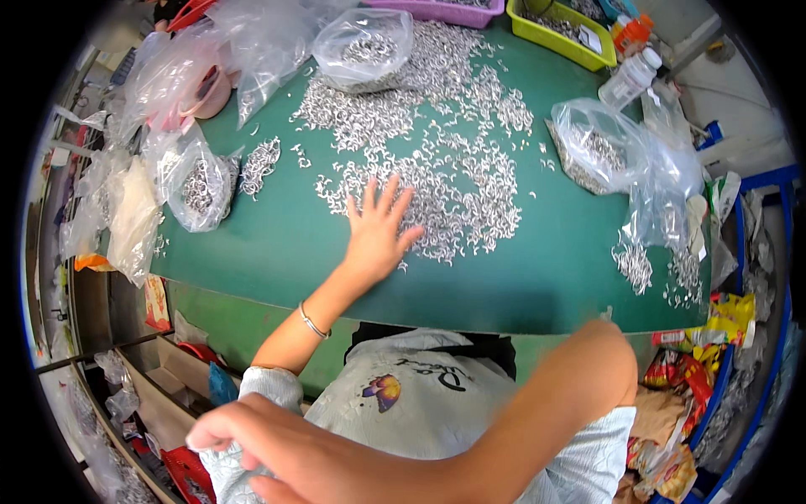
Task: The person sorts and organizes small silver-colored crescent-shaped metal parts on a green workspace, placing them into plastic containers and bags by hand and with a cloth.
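My left hand (377, 231) lies over the near edge of a broad spread of small silvery curved metal pieces (470, 202), its fingers spread apart. A bracelet circles that wrist. My right forearm crosses in front of my body toward the left, with the elbow at the table's near edge. My right hand (260, 441) is close to my left sleeve (273, 386), its visible fingers apart and nothing seen in them; some fingers are hidden, and I cannot tell whether it touches the sleeve. Beyond the left hand, a clear plastic bag (365, 50) of similar pieces stands on the heap.
On the green table (269, 227), bags of pieces stand at the left (201, 185) and right (596, 151). A yellow-green basket (558, 38), purple tray (437, 10) and white bottle (630, 78) sit at the back. Shelves of boxes (168, 378) flank the left, a blue rack (747, 277) the right.
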Demonstrator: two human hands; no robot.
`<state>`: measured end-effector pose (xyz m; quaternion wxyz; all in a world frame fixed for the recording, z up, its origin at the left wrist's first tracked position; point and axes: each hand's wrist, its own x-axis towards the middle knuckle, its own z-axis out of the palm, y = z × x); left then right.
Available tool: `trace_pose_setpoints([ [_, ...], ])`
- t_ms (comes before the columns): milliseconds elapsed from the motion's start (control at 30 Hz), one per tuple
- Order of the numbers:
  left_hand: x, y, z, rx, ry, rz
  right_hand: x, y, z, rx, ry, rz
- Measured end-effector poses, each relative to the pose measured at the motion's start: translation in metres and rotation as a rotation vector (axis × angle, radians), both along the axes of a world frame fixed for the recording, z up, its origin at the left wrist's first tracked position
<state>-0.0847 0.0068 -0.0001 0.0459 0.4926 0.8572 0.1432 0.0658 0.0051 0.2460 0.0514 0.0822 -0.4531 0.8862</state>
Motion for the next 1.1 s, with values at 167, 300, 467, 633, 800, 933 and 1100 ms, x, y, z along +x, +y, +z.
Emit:
trace_pose_setpoints([
  [167, 0.016, -0.005, -0.002, 0.089, 0.027, -0.204, 0.011, 0.041, -0.025, 0.176, 0.099, 0.114],
  [300, 0.017, -0.020, -0.009, 0.112, 0.094, -0.349, 0.010, 0.105, -0.088, 1.052, 0.009, -0.104],
  [467, 0.014, -0.013, 0.017, 0.095, -0.068, -0.285, -0.018, 0.149, -0.203, 1.664, -0.149, -0.468],
  [633, 0.002, -0.035, 0.007, 0.057, -0.018, -0.323, -0.001, 0.163, -0.232, 1.827, -0.260, -0.331],
  [800, -0.013, -0.050, 0.014, 0.331, -0.224, -0.149, -0.002, 0.171, -0.229, 1.849, -0.299, -0.550],
  [933, -0.029, -0.008, 0.018, 0.321, -0.075, 0.128, -0.026, 0.153, -0.224, 1.706, -0.185, -0.414],
  [1100, -0.035, 0.001, 0.008, 0.266, -0.084, 0.072, -0.017, 0.156, -0.224, 1.777, -0.229, -0.371],
])
